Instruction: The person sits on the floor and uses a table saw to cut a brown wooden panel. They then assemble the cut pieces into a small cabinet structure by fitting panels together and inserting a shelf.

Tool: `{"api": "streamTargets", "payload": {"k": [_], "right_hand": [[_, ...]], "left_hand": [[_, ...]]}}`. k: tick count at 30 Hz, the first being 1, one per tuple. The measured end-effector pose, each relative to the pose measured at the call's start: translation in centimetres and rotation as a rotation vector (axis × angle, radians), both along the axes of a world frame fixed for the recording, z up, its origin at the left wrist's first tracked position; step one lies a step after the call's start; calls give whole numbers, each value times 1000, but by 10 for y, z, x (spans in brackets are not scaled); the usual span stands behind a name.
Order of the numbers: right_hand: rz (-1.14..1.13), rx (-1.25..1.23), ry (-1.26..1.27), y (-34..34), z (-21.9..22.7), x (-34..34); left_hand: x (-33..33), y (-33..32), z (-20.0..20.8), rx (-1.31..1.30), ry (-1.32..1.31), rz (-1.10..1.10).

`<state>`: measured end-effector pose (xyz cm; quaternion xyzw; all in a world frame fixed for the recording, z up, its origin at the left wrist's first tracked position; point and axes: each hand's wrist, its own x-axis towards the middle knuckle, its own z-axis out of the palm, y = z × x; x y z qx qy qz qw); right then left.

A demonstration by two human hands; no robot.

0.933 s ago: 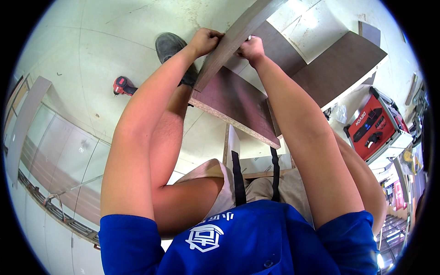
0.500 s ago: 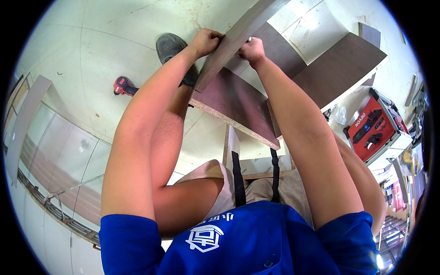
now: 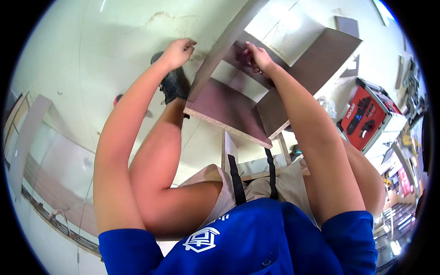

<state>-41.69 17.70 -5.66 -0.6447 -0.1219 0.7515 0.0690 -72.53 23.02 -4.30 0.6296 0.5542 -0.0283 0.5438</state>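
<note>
A dark brown board cabinet frame stands tilted between my legs, its raw chipboard edge toward me. My left hand hovers left of the tall side panel, apart from it, fingers loosely bent with gaps and nothing visible in them. Inside the frame, over its compartments, my right hand is closed. A small tip pokes out below its fingers; what it belongs to is too small to make out. The wide right panel lies beyond my right wrist.
A red and black power tool lies on the floor, mostly behind my left forearm. To the right stand a red-topped tool case and a clear plastic bag. A small stool is under me. Long boards lean at far left.
My left hand has come off the side panel and moved left. My right hand has moved slightly right and down, away from the panel. The view has shifted a little.
</note>
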Motion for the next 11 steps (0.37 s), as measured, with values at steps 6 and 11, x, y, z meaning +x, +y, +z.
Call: {"api": "streamTargets", "payload": {"k": [6,11], "right_hand": [[188,164,10,73,92,82],[460,462,48,127,216,158]], "left_hand": [[26,27,131,229,-44,83],[51,17,203,554,-70,24]]}}
